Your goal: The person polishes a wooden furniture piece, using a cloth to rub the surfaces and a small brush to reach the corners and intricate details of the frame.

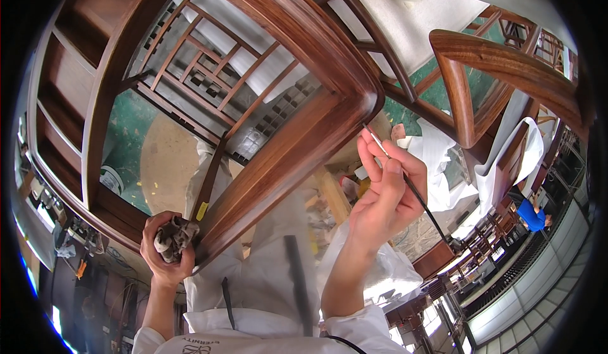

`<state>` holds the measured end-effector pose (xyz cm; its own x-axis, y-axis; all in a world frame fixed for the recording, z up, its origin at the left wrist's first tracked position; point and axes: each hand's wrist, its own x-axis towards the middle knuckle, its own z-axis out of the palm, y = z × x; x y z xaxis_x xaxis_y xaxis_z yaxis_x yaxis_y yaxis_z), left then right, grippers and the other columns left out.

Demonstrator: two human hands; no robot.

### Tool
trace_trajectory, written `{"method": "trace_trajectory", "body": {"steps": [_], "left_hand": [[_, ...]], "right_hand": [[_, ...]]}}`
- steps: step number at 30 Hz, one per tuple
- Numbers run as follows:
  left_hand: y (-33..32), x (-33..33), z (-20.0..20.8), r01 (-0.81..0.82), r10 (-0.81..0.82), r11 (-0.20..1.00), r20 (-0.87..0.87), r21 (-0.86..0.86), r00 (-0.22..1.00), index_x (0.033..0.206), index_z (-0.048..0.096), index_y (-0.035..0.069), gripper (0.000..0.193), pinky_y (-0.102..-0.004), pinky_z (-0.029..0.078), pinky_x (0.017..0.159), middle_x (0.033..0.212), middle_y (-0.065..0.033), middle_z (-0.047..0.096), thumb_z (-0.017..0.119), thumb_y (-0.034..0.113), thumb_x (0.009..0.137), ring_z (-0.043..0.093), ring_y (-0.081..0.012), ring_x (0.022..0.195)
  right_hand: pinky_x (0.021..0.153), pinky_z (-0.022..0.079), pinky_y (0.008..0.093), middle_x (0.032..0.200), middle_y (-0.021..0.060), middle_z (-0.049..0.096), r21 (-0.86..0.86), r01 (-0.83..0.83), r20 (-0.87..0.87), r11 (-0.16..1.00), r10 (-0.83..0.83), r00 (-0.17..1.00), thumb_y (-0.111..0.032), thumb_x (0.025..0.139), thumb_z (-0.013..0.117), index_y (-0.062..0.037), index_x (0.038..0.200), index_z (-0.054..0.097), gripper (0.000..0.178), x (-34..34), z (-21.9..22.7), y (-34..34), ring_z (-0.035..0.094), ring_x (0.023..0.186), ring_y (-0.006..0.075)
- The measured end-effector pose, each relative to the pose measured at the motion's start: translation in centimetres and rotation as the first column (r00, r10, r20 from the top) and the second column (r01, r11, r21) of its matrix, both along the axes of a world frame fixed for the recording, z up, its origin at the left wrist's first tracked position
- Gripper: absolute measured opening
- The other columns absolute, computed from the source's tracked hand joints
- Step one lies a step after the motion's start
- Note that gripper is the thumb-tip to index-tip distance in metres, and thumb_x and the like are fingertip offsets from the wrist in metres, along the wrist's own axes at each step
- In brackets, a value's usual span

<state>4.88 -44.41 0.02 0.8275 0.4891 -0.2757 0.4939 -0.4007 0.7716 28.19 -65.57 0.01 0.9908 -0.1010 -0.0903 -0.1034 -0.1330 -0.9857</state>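
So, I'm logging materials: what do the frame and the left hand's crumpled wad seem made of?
The frame: wood, probably varnished, from its brown grain and soft sheen.
The wad: likely matte fabric, given its soft folds, though paper isn't ruled out.

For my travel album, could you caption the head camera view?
Left hand clutching a crumpled rag, right hand holding a slim brush at the rounded corner of a wooden furniture frame.

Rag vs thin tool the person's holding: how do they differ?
Shape: the rag is a crumpled wad; the thin tool is long and slender.
Colour: the rag is grey-brown; the thin tool has a dark handle and paler front.
Hold: the left grip wraps the rag; the right grip pinches the thin tool.
Shared: both are hand-held.
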Motion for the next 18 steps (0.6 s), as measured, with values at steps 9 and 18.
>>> {"method": "trace_trajectory", "body": {"steps": [9,18], "left_hand": [[0.05,-0.14,0.01,0.005,-0.005,1.000,-0.003,-0.004,1.000,0.112,0.053,-0.003,0.048,-0.0317,0.051,0.079,0.098,-0.0185,0.064,0.058,0.001,0.065,0.063,-0.0254,0.081],[0.02,-0.28,-0.03,0.001,-0.001,1.000,-0.001,-0.009,1.000,0.114,0.052,-0.003,0.050,-0.0316,0.051,0.079,0.099,-0.0184,0.064,0.058,0.000,0.064,0.063,-0.0251,0.081]], "right_hand": [[0.088,0.060,0.0492,0.092,0.0258,0.067,-0.012,-0.007,0.018,1.000,0.007,1.000,0.002,0.092,0.041,0.0143,0.101,0.056,0.021,-0.07,-0.11,0.06,0.068,0.099,0.0415],[0.090,0.059,0.0496,0.091,0.0257,0.067,-0.008,-0.030,0.033,1.000,0.030,0.999,0.002,0.092,0.041,0.0139,0.101,0.056,0.021,-0.15,-0.11,0.10,0.067,0.100,0.0426]]}}
